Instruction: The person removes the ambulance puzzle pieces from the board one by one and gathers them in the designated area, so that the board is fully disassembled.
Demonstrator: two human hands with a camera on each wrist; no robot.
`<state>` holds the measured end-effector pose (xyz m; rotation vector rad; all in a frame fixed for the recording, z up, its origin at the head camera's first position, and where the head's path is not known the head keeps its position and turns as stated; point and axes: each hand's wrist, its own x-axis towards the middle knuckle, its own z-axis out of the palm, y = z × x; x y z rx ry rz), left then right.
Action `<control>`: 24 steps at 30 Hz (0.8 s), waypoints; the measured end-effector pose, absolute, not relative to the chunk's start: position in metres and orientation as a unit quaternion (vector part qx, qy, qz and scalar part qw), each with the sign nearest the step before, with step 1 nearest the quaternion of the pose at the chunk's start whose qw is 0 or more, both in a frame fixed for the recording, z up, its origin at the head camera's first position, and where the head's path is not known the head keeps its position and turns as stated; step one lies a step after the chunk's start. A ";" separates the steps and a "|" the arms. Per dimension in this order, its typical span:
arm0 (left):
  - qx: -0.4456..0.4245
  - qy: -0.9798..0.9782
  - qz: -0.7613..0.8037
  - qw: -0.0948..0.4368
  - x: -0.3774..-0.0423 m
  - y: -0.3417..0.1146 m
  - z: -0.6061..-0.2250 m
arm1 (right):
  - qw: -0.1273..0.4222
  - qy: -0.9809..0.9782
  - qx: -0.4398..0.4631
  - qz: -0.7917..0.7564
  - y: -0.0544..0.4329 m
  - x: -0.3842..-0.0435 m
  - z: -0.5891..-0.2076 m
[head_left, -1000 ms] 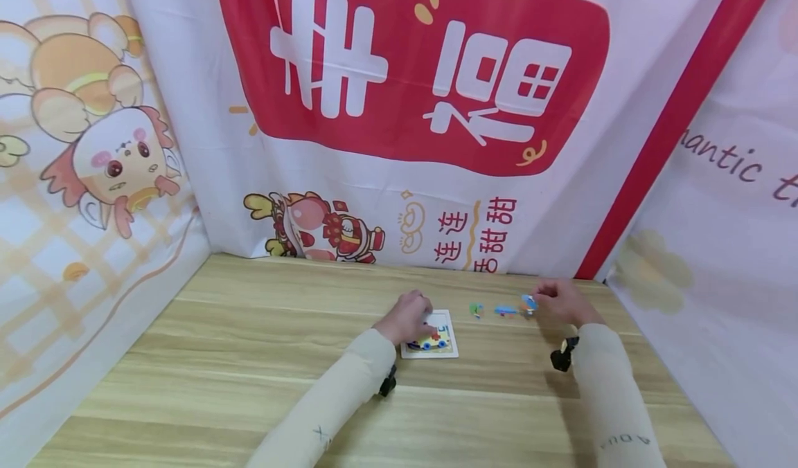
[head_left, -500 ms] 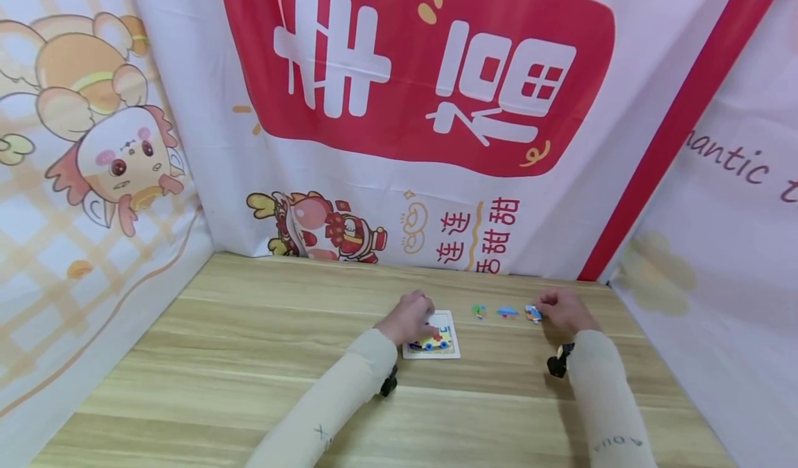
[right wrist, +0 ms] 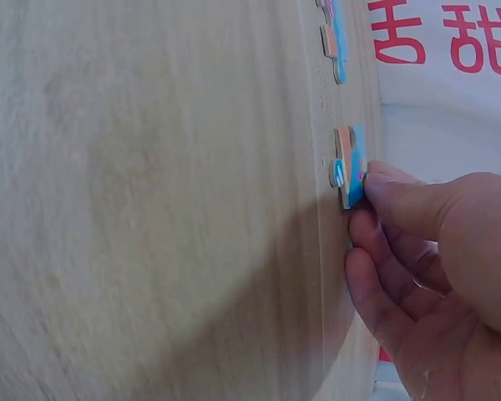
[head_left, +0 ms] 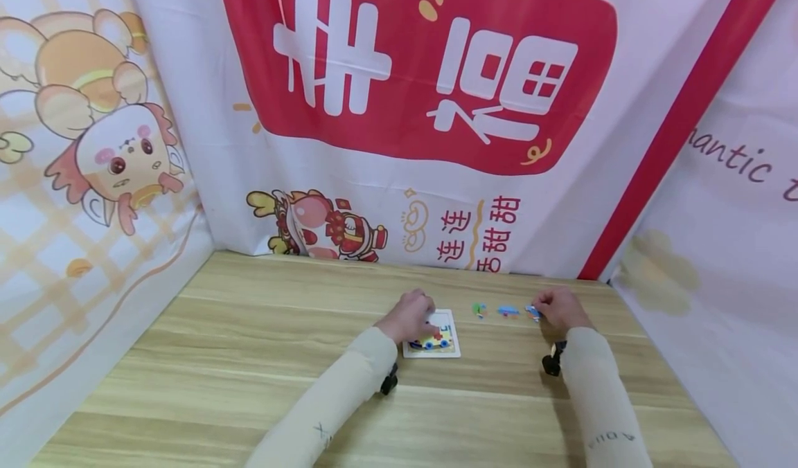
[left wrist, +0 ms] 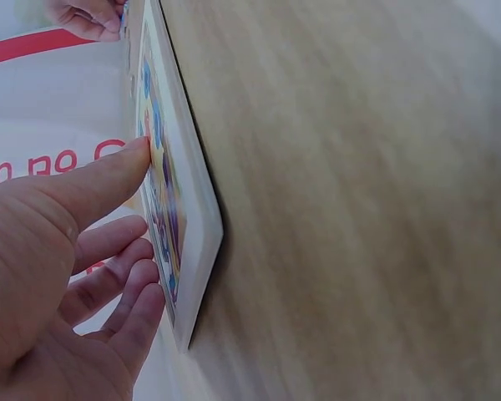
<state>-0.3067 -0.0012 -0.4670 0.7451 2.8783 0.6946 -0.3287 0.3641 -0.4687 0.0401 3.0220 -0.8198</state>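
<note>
My left hand (head_left: 411, 316) rests over a white-framed jigsaw board (head_left: 458, 349) lying flat on the table. In the left wrist view the thumb presses on the yellow vehicle picture, with the other fingertips along the board's edge. Off to the right, my right hand (head_left: 560, 307) pinches a blue and orange jigsaw piece (right wrist: 351, 163) at its edge. That piece lies at the tabletop, its near edge covered by the thumb. Between the hands lie a green jigsaw piece (head_left: 479, 309) and a blue and pink one (head_left: 508, 311), both apart from either hand.
The wood-grain table (head_left: 249, 343) reaches back to a white and red printed cloth (head_left: 399, 198). Printed cloths (head_left: 112, 198) also stand along the left and right sides. Each wrist carries a small black camera (head_left: 389, 379).
A second ago the piece in my right hand stood tilted up; it has since come down flat in line with the other two. The left hand keeps its place on the board.
</note>
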 end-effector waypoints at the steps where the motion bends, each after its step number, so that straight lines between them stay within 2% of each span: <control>1: 0.244 0.942 0.228 0.044 -0.307 -0.001 -0.467 | 0.008 0.965 0.016 -0.261 0.364 -0.329 -0.468; 8: 0.250 0.941 0.224 0.045 -0.308 -0.004 -0.463 | 0.016 0.969 0.012 -0.248 0.353 -0.331 -0.457; 15: 0.267 0.929 0.249 0.068 -0.312 -0.018 -0.456 | 0.053 0.962 -0.072 -0.257 0.324 -0.338 -0.447; 24: 0.289 0.924 0.230 0.098 -0.310 -0.050 -0.448 | 0.083 0.944 -0.195 -0.254 0.247 -0.324 -0.438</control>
